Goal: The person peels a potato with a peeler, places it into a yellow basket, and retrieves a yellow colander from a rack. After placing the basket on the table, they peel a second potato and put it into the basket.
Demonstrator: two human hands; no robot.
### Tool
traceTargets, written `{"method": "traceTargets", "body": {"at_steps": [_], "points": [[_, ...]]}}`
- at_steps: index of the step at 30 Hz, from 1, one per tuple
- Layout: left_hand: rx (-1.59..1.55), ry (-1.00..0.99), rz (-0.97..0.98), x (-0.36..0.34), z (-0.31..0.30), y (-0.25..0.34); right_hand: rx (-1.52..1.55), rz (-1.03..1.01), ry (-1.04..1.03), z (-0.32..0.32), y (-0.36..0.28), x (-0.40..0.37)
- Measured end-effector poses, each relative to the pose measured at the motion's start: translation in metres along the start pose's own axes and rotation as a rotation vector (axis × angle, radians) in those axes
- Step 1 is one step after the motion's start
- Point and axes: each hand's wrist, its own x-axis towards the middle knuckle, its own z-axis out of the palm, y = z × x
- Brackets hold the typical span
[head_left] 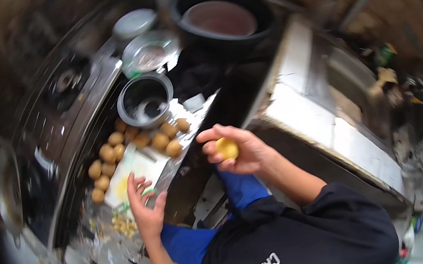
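Note:
In the head view, my right hand point(245, 151) is curled round a yellow peeled potato point(227, 149), held off the right side of the work surface. My left hand point(147, 206) is empty, its fingers apart, at the near edge of a white cutting board point(142, 168). A blurred yellow piece point(123, 186) lies on the board beside those fingers. A thin dark shape, perhaps a knife, rests near the board's far end. Several brown potatoes point(107, 153) surround the board. Small pale cut pieces point(124, 227) are scattered below it, near my left wrist.
A metal pot point(145, 99) stands behind the potatoes, with a clear bowl point(150, 53) and a lidded container point(134, 23) beyond. A large black basin point(223, 16) sits at the back. A stove point(64, 91) is on the left; a white-tiled ledge point(326, 125) runs along the right.

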Motion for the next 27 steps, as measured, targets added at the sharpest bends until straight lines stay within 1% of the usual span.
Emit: {"method": "traceTargets", "body": {"at_steps": [2,3,5,6,7,8,9,10,11,12,13,14,16,17,18,20,22,23,25,26,27], "points": [[-0.040,-0.102,-0.034,0.015,0.013,0.039,-0.125,-0.159,0.153,0.060,-0.023,-0.044],[-0.034,-0.170,-0.071,0.020,0.023,0.062,-0.158,-0.276,0.214,0.087,-0.034,-0.073],[-0.137,-0.357,-0.059,0.027,0.044,0.088,-0.234,-0.517,0.317,0.138,-0.059,-0.143],[-0.207,-0.470,-0.106,0.027,0.058,0.097,-0.281,-0.626,0.368,0.162,-0.071,-0.183],[-0.259,-0.585,-0.160,0.026,0.074,0.110,-0.357,-0.752,0.482,0.183,-0.081,-0.230],[-0.105,-0.792,-0.076,0.028,0.088,0.132,-0.433,-0.899,0.586,0.200,-0.089,-0.275],[-0.155,-0.841,-0.188,0.023,0.111,0.146,-0.453,-1.048,0.644,0.202,-0.097,-0.320],[-0.080,-0.913,-0.217,0.021,0.132,0.175,-0.494,-1.188,0.734,0.207,-0.103,-0.364],[-0.085,-0.974,-0.155,0.018,0.155,0.188,-0.558,-1.316,0.892,0.210,-0.107,-0.408],[-0.096,-1.025,-0.089,0.017,0.180,0.194,-0.589,-1.406,0.965,0.217,-0.112,-0.452],[-0.124,-1.062,-0.002,0.015,0.211,0.189,-0.674,-1.494,1.102,0.221,-0.121,-0.494],[-0.079,-1.086,0.069,0.013,0.245,0.188,-0.756,-1.575,1.239,0.224,-0.133,-0.534],[-0.047,-1.200,0.035,0.003,0.312,0.211,-0.822,-1.662,1.466,0.235,-0.160,-0.614],[-0.058,-1.266,0.103,-0.002,0.348,0.216,-0.856,-1.688,1.551,0.239,-0.177,-0.654],[-0.138,-1.268,0.166,-0.010,0.384,0.233,-0.891,-1.704,1.636,0.244,-0.196,-0.693],[-0.165,-1.313,0.284,-0.027,0.449,0.277,-0.938,-1.731,1.911,0.244,-0.239,-0.773],[-0.141,-1.401,0.444,-0.036,0.510,0.317,-0.936,-1.835,2.028,0.239,-0.278,-0.842],[-0.113,-1.431,0.498,-0.039,0.534,0.338,-0.919,-1.845,2.029,0.236,-0.290,-0.867],[-0.118,-1.489,0.630,-0.045,0.579,0.382,-0.707,-1.820,1.994,0.239,-0.318,-0.905],[-0.139,-1.520,0.706,-0.045,0.596,0.404,-0.702,-1.838,1.931,0.233,-0.330,-0.916],[-0.102,-1.506,0.837,-0.043,0.612,0.424,-0.692,-1.808,1.933,0.232,-0.341,-0.921]]}}
